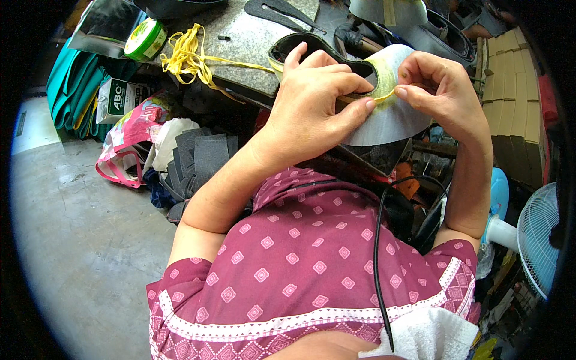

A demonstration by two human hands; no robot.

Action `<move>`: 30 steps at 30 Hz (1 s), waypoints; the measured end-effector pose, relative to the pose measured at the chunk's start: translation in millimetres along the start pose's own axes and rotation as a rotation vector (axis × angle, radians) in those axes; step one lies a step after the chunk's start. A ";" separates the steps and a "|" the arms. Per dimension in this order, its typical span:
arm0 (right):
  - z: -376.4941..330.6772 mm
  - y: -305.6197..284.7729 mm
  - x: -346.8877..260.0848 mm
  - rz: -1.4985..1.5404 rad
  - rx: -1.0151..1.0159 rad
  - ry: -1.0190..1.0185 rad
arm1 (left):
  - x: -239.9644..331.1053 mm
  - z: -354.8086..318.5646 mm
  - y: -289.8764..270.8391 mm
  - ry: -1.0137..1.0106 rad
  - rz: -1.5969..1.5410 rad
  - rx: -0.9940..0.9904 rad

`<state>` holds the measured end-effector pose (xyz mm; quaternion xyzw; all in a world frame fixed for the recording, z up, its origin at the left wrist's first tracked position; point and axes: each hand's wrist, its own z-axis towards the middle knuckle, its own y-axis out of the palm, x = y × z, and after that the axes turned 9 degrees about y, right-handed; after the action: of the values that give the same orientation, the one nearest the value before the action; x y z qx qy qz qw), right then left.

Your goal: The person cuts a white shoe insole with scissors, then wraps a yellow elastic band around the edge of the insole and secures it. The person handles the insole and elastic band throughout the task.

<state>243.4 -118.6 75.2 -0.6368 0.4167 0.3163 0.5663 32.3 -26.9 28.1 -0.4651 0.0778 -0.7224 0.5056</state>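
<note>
My left hand (312,99) grips a flat black-and-grey shoe upper piece (387,120), thumb pressed near its curved inner edge. My right hand (441,90) pinches a thin yellow strip (384,95) between thumb and forefinger, laying it along that glued, yellowish edge. The piece is held in the air just in front of a stone-topped workbench (252,42). The rest of the yellow strip runs back under my left hand to a loose yellow bundle (189,57) on the bench.
A green round tin (145,39) and black cut shapes (282,12) lie on the bench. Below it are a pink bag (129,141), grey fabric pieces (201,159) and teal cloth (75,87). A fan (534,237) and stacked cardboard (513,90) stand at right. Concrete floor (78,240) at left.
</note>
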 end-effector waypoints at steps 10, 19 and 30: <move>2.5 2.7 -1.8 -0.100 -0.007 -0.065 | 4.7 -2.6 1.3 -0.012 0.040 -0.031; 4.0 3.1 -2.1 -0.116 -0.049 -0.007 | 3.5 -2.7 6.8 -0.001 0.064 -0.019; 6.4 7.5 -8.9 -0.198 -0.059 -0.085 | 7.1 -3.4 7.5 -0.046 0.045 -0.039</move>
<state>233.2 -110.9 78.6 -0.6772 0.3178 0.2977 0.5931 34.2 -37.3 26.0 -0.4894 0.0907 -0.6986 0.5140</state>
